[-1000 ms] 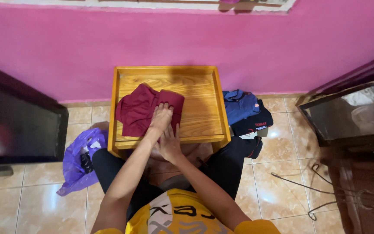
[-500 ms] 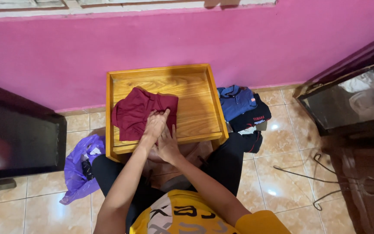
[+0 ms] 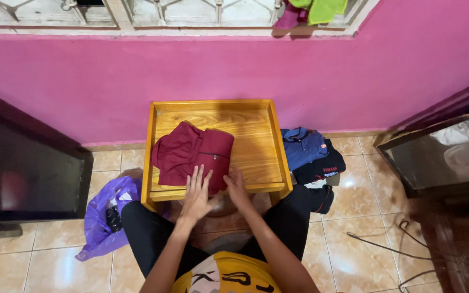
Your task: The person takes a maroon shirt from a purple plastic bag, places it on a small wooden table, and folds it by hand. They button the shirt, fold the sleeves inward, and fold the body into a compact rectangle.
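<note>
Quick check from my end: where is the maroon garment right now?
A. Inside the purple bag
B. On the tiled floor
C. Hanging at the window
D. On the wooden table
D: the maroon garment lies on the wooden table, with the left hand and right hand at its near edge.

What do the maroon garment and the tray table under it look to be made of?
The maroon garment looks like soft woven or knit cloth, matte, since it creases and folds limply. The tray table looks like wood with a glossy yellow-orange varnish: grain lines show and the surface reflects light. Both hands rest at the garment's near edge.
</note>
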